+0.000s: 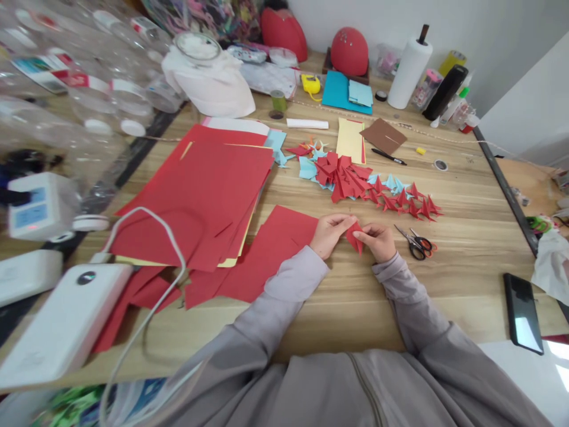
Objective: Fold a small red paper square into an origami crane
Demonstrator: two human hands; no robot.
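A small piece of folded red paper [355, 238] is held up between my two hands over the front of the table. My left hand [329, 232] pinches its left side with thumb and fingers. On its right side, my right hand [379, 241] grips it the same way. Red paper sheets [284, 243] lie just left of my left hand. Beyond my hands is a pile of folded red and light-blue paper pieces [342, 175], with several pointed ones trailing to the right. Black-handled scissors [418, 244] rest open-bladed to the right of my right hand.
A large stack of red paper [200, 201] covers the table's left part. In front of it stands a white power bank [66, 323] with a looping cable. Clear plastic bottles [102, 89] crowd the far left. A black phone [523, 313] lies at the right edge.
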